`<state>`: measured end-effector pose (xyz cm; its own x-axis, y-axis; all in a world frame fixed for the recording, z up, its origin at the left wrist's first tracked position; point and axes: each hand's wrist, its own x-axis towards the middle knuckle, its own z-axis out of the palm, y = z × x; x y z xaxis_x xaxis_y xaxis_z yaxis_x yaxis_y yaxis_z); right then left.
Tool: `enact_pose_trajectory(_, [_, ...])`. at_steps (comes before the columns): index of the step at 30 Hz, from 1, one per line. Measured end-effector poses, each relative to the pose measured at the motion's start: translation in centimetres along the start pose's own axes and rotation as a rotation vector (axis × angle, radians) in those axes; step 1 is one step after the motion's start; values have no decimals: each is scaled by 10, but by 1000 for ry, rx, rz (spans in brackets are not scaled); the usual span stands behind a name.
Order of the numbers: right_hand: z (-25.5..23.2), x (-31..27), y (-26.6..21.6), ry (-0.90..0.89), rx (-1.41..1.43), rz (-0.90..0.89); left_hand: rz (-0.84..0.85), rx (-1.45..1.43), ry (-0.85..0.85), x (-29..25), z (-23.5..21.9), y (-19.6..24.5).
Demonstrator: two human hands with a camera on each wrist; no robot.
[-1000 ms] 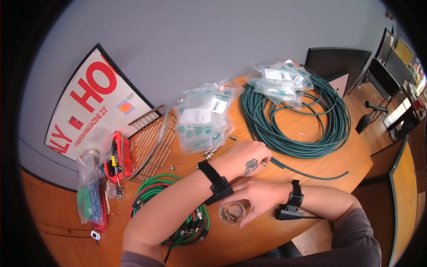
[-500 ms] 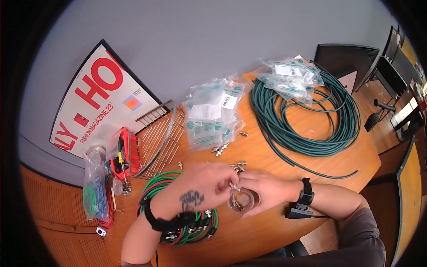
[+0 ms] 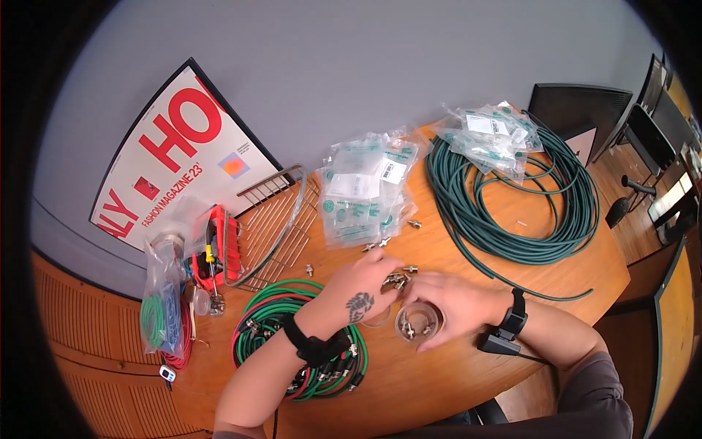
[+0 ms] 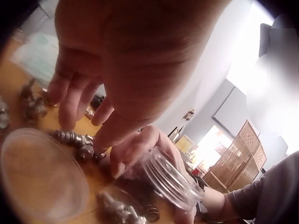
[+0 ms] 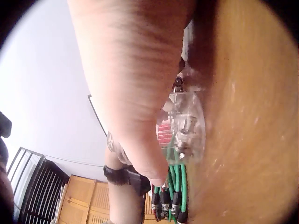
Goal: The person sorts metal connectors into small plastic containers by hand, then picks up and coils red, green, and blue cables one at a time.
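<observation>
My right hand (image 3: 464, 311) grips a clear round cup (image 3: 419, 322) that has metal connectors inside. In the right wrist view the cup (image 5: 187, 130) lies past the thumb, close to the wooden surface. My left hand (image 3: 365, 285) reaches over loose metal connectors (image 3: 409, 271) beside the cup. The left wrist view shows my left hand (image 4: 117, 79) with fingers spread and bent down around connectors (image 4: 72, 137), its thumb beside them; the contact is unclear. A clear round lid (image 4: 42, 177) rests on the table near them.
Coiled green and red cables (image 3: 274, 293) lie under the left forearm. Plastic bags (image 3: 358, 197), a wire rack (image 3: 281, 234), a red tool holder (image 3: 228, 245) and a large dark green cable coil (image 3: 468, 219) stand or lie farther back.
My left hand went from the far side to the cup's mouth, then away to the loose connectors beside it. My right hand still grips the cup. The head view has shifted slightly.
</observation>
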<state>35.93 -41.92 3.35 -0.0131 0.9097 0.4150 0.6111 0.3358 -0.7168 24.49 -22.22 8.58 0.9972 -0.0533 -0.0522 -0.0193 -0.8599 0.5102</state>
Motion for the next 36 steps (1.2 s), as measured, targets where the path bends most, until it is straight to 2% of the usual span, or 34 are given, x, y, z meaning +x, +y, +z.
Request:
enact_pose_trajectory(3, [-10, 1, -2, -40, 13, 173, 21, 57, 40, 6, 12, -7])
enact_pose_trajectory(5, [-11, 0, 0, -30, -15, 175, -60, 76, -64, 10, 9, -7])
enact_pose_trajectory(12, [-14, 1, 4, 53, -81, 157, -30, 116, 12, 11, 16, -19])
enact_pose_trajectory(18, [-16, 2, 2, 16, -96, 191, -9, 154, 60, 12, 5, -10])
enact_pose_trajectory(20, [-14, 1, 4, 29, -98, 183, 57, 83, 170, 10, 0, -9])
enact_pose_trajectory(21, [-14, 1, 5, 42, -99, 177, 58, 84, 169, 8, -7, 1])
enact_pose_trajectory(23, [-14, 1, 5, 43, -96, 188, -43, -243, 43, 4, -29, 29])
enact_pose_trajectory(26, [-15, 1, 2, 34, -75, 212, -71, -308, -46, 3, -42, 44])
enact_pose_trajectory(27, [-15, 2, 1, 26, -57, 227, -75, -307, -42, 4, -36, 36])
enact_pose_trajectory(29, [-16, 1, 2, 26, -71, 218, 9, -108, 116, 11, -12, 7])
enact_pose_trajectory(32, [-19, 0, 3, 28, -75, 223, -4, 46, 56, 13, 14, -7])
enact_pose_trajectory(33, [-20, 0, 4, 25, -63, 231, -92, 37, -11, 15, 15, -2])
enact_pose_trajectory(36, [-21, 1, 2, 30, -62, 250, -92, 75, 27, 21, 24, 0])
